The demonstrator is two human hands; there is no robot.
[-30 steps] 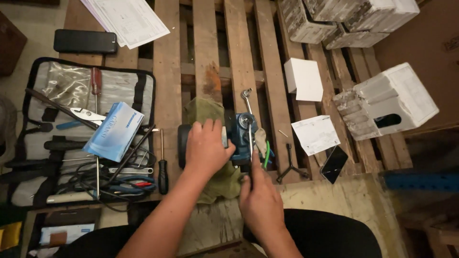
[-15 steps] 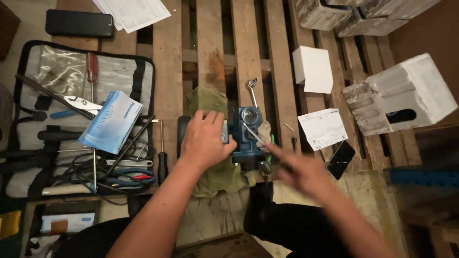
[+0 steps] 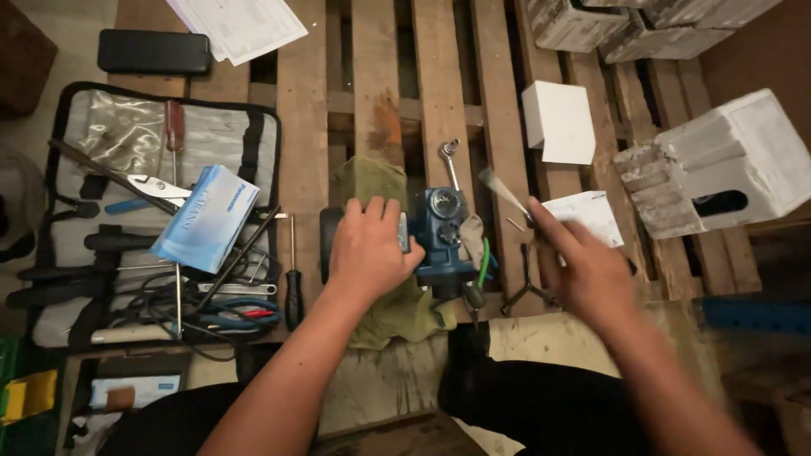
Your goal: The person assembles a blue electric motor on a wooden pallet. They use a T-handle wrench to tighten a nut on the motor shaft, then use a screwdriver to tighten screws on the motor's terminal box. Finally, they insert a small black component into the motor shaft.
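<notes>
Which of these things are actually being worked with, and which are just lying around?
In use:
left hand on the blue power tool
right hand holding a small brush
green cloth under the tool

Lying about:
open tool case
blue box
screwdriver
white boxes
papers

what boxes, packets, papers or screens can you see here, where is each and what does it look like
Light blue flat packet: lying tilted on the open tool case, left.
Printed white sheets: top edge, left of centre.
Black phone-like slab: top left, dark face.
Small white square box: on the pallet, upper right.
White card: behind the right hand.
White moulded packing blocks: right side; more at top right.
</notes>
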